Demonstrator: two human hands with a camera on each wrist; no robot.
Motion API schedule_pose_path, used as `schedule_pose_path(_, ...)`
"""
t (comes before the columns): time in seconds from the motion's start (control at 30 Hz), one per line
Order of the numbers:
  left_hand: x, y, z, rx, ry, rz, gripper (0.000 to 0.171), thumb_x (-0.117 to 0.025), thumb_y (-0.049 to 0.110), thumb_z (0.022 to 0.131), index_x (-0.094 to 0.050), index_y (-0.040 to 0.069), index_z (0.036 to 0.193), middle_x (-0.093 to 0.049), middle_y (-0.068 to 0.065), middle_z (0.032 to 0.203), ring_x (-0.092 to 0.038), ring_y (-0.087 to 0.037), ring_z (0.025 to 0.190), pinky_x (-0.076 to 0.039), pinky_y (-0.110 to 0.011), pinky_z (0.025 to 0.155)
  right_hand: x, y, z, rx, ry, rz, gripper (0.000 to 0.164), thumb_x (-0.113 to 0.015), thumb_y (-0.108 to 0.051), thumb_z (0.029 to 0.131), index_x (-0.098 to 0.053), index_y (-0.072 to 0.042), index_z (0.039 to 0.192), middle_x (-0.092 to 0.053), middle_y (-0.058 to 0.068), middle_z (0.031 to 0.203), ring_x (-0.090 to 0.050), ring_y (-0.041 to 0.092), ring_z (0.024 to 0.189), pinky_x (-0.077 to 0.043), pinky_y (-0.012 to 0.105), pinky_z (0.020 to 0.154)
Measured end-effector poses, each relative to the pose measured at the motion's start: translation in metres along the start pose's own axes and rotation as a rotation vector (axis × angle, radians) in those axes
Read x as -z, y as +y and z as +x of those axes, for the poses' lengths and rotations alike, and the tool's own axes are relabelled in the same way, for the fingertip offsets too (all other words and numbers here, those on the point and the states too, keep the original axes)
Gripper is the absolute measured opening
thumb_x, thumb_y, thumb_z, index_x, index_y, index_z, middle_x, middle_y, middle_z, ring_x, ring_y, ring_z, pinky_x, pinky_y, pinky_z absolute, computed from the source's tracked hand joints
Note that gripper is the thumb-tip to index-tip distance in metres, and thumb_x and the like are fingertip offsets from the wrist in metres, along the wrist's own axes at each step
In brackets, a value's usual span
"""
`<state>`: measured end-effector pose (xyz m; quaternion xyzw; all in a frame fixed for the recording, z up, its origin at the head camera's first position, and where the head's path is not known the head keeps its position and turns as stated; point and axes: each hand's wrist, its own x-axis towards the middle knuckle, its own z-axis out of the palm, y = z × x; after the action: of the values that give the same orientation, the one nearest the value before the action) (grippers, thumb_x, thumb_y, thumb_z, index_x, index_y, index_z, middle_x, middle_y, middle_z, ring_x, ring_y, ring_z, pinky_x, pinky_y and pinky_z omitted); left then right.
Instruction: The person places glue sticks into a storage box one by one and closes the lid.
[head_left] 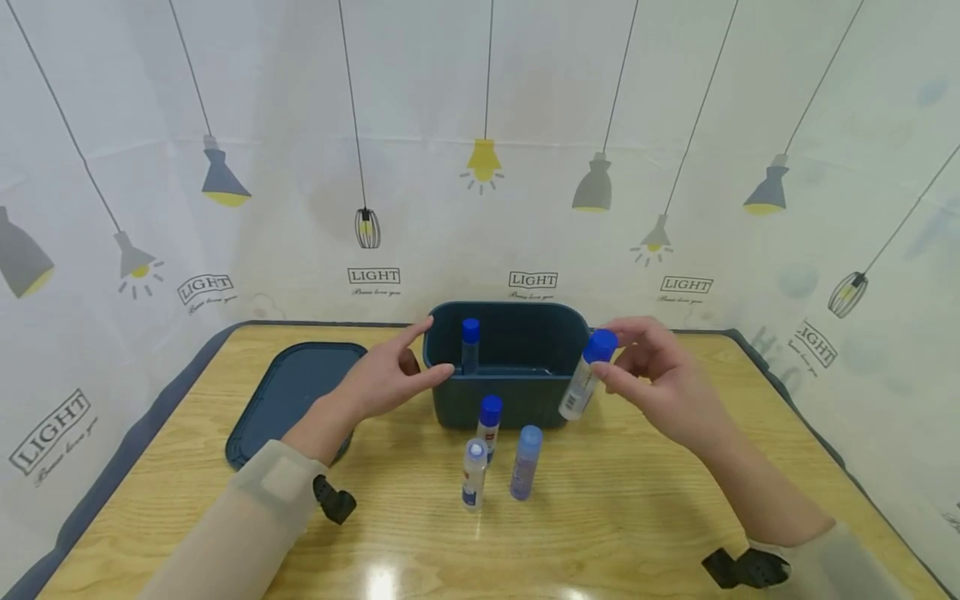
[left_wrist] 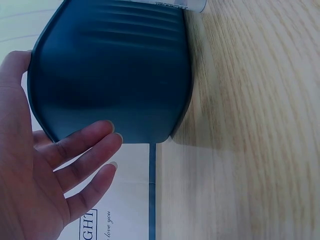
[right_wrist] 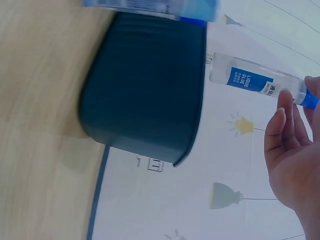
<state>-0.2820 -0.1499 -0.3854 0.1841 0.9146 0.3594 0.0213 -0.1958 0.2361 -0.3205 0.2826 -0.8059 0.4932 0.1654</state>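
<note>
Wood-grain tabletop: dark bin. Left hand, fingers spread, touches its left end; right hand pinches capped bottle near its right. Right wrist view alone shows "LIQUID GLUE" label.

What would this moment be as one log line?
Left hand: touches bin; right hand: holds glue; inside bin: one bottle visible; on table: three bottles standing, lid flat

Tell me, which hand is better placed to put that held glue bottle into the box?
Probably the right hand: it already holds the glue bottle near the right end of the box. The left hand holds no bottle and touches the opposite end.
</note>
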Motion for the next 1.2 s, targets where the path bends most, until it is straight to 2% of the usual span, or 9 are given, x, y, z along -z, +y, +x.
schedule_pose_path(0.17, 0.000, 0.000, 0.000, 0.000, 0.001, 0.002, 0.097, -0.070, 0.069, 0.099, -0.025, 0.032, 0.177, -0.065, -0.003, 0.079, -0.058, -0.021, 0.073, -0.046, -0.038, 0.069, 0.005, -0.006, 0.018, 0.014, 0.054, 0.023, 0.040, -0.073, 0.008, 0.099, -0.065, -0.004, 0.136, -0.072, -0.004, 0.096, -0.065, 0.014, 0.069, -0.052, 0.027, 0.059)
schedule_pose_path(0.37, -0.001, 0.000, 0.000, 0.000, 0.003, -0.003, 0.097, -0.070, 0.069, 0.099, -0.024, 0.033, 0.177, -0.065, -0.003, 0.079, -0.059, -0.021, 0.074, -0.047, -0.038, 0.070, 0.004, -0.006, 0.039, -0.056, 0.087, -0.018, 0.035, -0.075, -0.007, 0.104, -0.065, -0.010, 0.137, -0.074, -0.005, 0.106, -0.073, 0.013, 0.077, -0.056, 0.026, 0.066)
schedule_pose_path(0.5, 0.000, 0.001, 0.000, 0.000, 0.003, -0.002, 0.097, -0.070, 0.068, 0.099, -0.024, 0.033, 0.177, -0.066, -0.002, 0.081, -0.059, -0.021, 0.074, -0.047, -0.038, 0.070, -0.001, 0.001, 0.052, -0.092, 0.091, -0.032, 0.034, -0.075, -0.015, 0.105, -0.065, -0.011, 0.138, -0.073, -0.001, 0.111, -0.076, 0.014, 0.083, -0.059, 0.025, 0.072)
schedule_pose_path(0.63, 0.000, 0.002, 0.000, -0.001, 0.007, 0.023, 0.097, -0.070, 0.069, 0.099, -0.026, 0.031, 0.177, -0.067, -0.002, 0.084, -0.060, -0.020, 0.075, -0.047, -0.038, 0.069, -0.010, 0.014, 0.063, -0.125, 0.068, -0.038, 0.036, -0.076, -0.020, 0.106, -0.065, -0.012, 0.138, -0.073, 0.007, 0.116, -0.076, 0.025, 0.087, -0.061, 0.027, 0.074)
schedule_pose_path(0.8, 0.001, 0.003, 0.001, 0.009, 0.020, 0.060, 0.093, -0.067, 0.071, 0.100, -0.030, 0.031, 0.176, -0.068, -0.001, 0.088, -0.059, -0.020, 0.074, -0.046, -0.037, 0.067, -0.026, 0.033, 0.073, -0.177, 0.019, -0.065, 0.039, -0.076, -0.025, 0.106, -0.063, -0.013, 0.141, -0.072, 0.015, 0.119, -0.074, 0.032, 0.091, -0.061, 0.026, 0.075)
schedule_pose_path(0.93, 0.000, 0.003, 0.002, 0.022, 0.034, 0.074, 0.090, -0.063, 0.073, 0.100, -0.033, 0.032, 0.175, -0.069, -0.001, 0.089, -0.059, -0.021, 0.072, -0.045, -0.037, 0.066, -0.038, 0.047, 0.080, -0.225, -0.016, -0.080, 0.041, -0.076, -0.028, 0.106, -0.063, -0.013, 0.141, -0.072, 0.017, 0.122, -0.073, 0.039, 0.095, -0.061, 0.028, 0.077)
schedule_pose_path(1.2, -0.001, 0.004, 0.004, 0.022, 0.053, 0.057, 0.089, -0.068, 0.068, 0.100, -0.035, 0.030, 0.174, -0.069, -0.001, 0.088, -0.060, -0.020, 0.072, -0.046, -0.036, 0.066, -0.052, 0.056, 0.099, -0.283, -0.097, -0.127, 0.043, -0.076, -0.031, 0.106, -0.062, -0.015, 0.143, -0.075, 0.017, 0.128, -0.073, 0.030, 0.092, -0.064, 0.041, 0.080)
